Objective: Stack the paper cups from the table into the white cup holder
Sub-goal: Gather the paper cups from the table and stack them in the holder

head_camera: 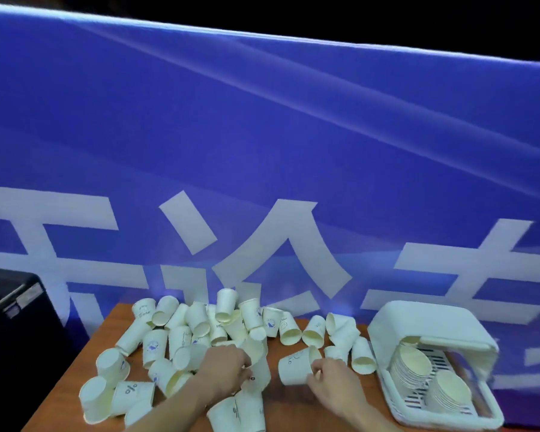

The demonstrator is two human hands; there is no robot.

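Meanwhile, at a wooden counter (275, 397) strewn with paper cups (200, 322), the right hand (328, 380) curls round the rim of a tipped cup (296, 364) at centre, and the left hand (228, 369) pinches another cup (259, 366) in the near pile. The white cup holder (418, 325), at the right edge, already carries two nested stacks (409, 366). Nesting both cups mouth-to-base before carrying them right would likely save a trip; a light grip avoids crushing rims.

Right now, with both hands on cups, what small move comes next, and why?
Probably carry the cup that the right hand grips over to the white cup holder and nest it onto a stack there; the left hand is busy in the pile.
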